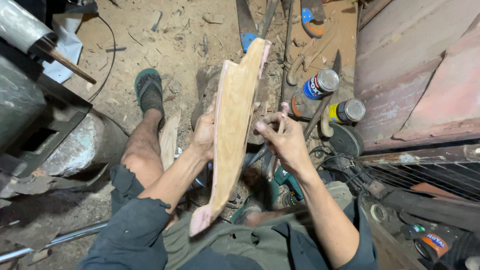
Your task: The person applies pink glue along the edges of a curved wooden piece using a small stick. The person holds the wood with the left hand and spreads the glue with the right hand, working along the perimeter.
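Carved wooden board (232, 130) gripped by left hand (205, 135); right hand (285, 145) clamps stick (280, 125); lidded cans (320, 85) beyond.

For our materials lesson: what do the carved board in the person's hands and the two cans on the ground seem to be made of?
The carved board, steadied by the left hand, looks like raw, unvarnished wood: pale tan with visible grain, and pinkish along its edges, perhaps paint or primer. The two cans look like metal: their round tops shine silver, and coloured labels wrap the sides.
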